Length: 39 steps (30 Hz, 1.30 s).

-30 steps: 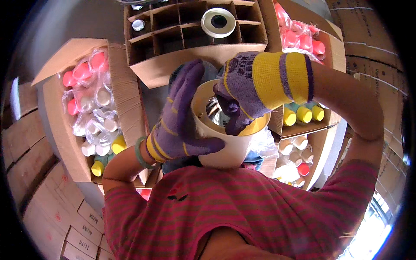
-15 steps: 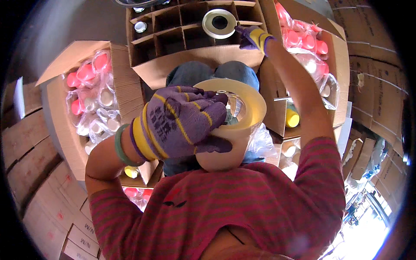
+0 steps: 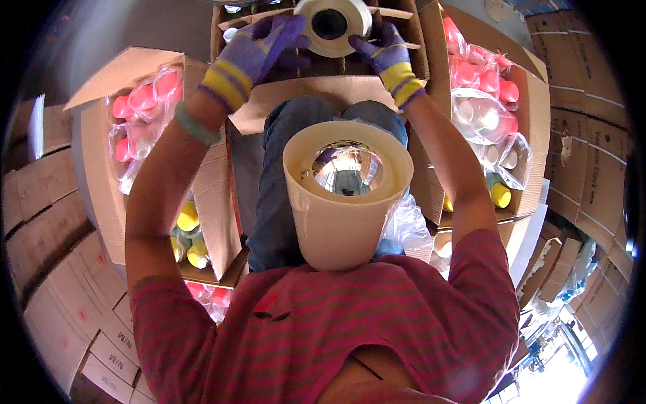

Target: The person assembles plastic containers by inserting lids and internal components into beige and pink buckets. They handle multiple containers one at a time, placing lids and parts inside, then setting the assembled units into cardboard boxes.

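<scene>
Cream ring (image 3: 330,48) sits between our left hand (image 3: 259,48), fingers spread, and right hand (image 3: 390,55), whose grip we cannot tell; dark print marks cartons (image 3: 584,161).

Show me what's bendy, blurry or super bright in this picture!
Head view: stacked cartons bend toward the black rim; head view: white glare washes out the lower right; head view: the shiny silver dome inside the cream container catches bright reflections; head view: the left hand looks slightly smeared.

Grey floor (image 3: 161,30) top left; brown cartons (image 3: 60,289) stacked left, more boxes (image 3: 592,141) right; bright glare (image 3: 568,377) lower right, possibly a doorway.
</scene>
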Motion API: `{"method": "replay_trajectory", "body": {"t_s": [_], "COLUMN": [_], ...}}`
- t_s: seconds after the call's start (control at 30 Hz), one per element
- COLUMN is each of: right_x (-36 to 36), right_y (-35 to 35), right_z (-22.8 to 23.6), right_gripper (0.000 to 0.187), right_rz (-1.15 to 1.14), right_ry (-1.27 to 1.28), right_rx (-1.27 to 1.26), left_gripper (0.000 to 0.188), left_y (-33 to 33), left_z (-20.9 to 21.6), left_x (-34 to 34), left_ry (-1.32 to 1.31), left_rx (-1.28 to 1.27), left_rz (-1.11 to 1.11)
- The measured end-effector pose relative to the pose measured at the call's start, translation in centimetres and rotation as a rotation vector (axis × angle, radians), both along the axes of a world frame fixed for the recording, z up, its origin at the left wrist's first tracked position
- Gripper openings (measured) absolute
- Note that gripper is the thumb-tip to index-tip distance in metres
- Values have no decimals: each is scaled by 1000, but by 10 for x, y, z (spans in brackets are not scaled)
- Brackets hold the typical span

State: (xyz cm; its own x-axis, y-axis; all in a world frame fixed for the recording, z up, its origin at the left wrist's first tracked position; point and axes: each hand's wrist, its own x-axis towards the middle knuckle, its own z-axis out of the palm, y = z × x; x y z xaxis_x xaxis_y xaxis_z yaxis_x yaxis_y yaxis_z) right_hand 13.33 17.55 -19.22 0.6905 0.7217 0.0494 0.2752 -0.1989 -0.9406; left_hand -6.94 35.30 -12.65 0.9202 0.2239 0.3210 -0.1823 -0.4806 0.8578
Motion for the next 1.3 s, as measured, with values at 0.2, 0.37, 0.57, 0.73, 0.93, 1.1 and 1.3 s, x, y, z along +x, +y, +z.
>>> {"method": "replay_trajectory", "body": {"t_s": [0.2,0.37,0.57,0.73,0.93,1.1,1.3], "right_x": [-46,-46,-44,-46,-66,-76,-84], "right_y": [-27,-30,-16,-8,-20,-37,-44], "right_z": [144,159,201,188,198,226,218], "right_gripper": [65,58,31,40,46,45,44], "right_rz": [36,54,240,362,375,159,108], "right_ry": [-698,-547,308,-38,-256,425,391], "right_rx": [155,139,361,620,424,261,183], "left_gripper": [45,53,57,52,62,48,25], "left_y": [25,-39,-62,-37,-34,-40,-37], "left_z": [-59,33,78,90,94,126,129], "left_x": [34,53,24,16,-2,0,-14], "left_ry": [91,-107,-85,-97,-187,-332,-344], "left_rx": [831,-332,-132,-296,-112,895,1016], "left_rz": [111,65,-62,77,289,215,-234]}}
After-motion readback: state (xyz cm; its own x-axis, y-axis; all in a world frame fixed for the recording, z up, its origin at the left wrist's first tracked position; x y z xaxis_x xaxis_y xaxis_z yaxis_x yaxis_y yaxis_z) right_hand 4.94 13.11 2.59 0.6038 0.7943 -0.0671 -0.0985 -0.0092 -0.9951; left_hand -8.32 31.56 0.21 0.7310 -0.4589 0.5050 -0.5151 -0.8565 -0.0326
